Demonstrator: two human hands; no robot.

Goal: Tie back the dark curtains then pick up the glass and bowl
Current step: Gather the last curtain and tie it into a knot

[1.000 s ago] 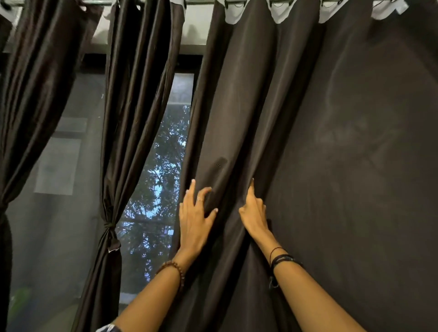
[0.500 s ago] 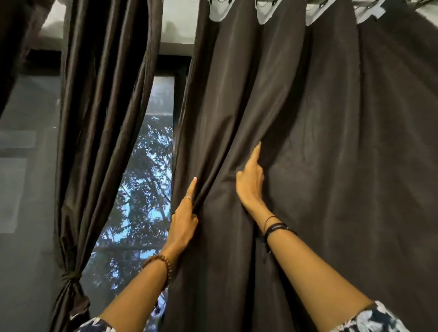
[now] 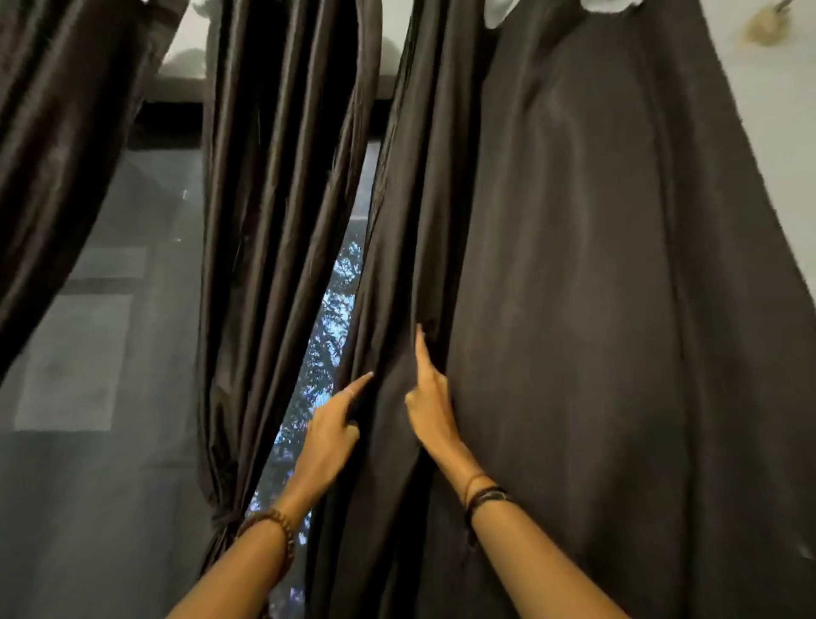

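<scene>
Up close, both hands work at the left edge of the large dark curtain panel that fills the right half of the view. The left hand reaches up from the lower middle, its forefinger stretched along the panel's edge while the other fingers and the thumb curl into a fold of the cloth, pinching it. The right hand lies just beside it, forefinger pointing straight up along a pleat, the remaining fingers tucked behind the fabric and gripping a gathered fold. A brown beaded bracelet sits on the left wrist and dark cord bands circle the right wrist.

Left of the hands hangs a second dark curtain, already gathered and bound with a tie low down. Between the two panels a narrow strip of window glass shows tree foliage outside. A third dark curtain drapes across the upper left corner, with grey mesh screen below it. White heading tape peeks over the top of the big panel. A pale wall borders the right edge.
</scene>
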